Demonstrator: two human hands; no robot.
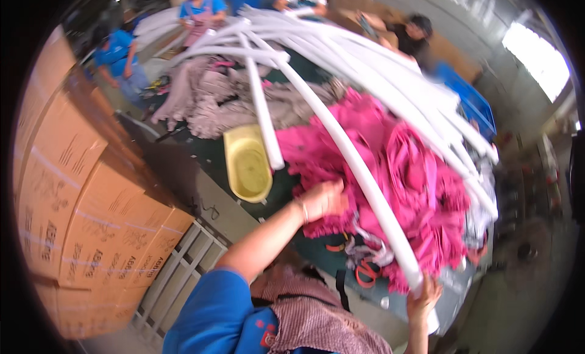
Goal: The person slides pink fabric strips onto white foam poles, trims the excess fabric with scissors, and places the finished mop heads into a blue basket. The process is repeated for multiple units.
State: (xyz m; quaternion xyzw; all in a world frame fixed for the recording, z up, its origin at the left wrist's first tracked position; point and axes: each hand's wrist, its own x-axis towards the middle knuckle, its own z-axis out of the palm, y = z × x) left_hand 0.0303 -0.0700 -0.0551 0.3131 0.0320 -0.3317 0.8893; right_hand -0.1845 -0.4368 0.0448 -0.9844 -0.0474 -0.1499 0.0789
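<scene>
My right hand is closed around the near end of a long white foam tube, which slants away to the far left over the fabric. My left hand, with a bracelet at its wrist, is over the near left edge of a heap of bright pink fabric. Its fingers are smeared by motion, so what they hold, if anything, does not show. Left of that heap a yellow plastic basin stands on the dark green table, and a second white tube ends at its rim.
Many white tubes lie across the table's far side. Greyish fabric is piled behind the basin. Orange-handled scissors lie near the front edge. Stacked cardboard boxes stand at left. Several people work around the far side; a blue crate is at right.
</scene>
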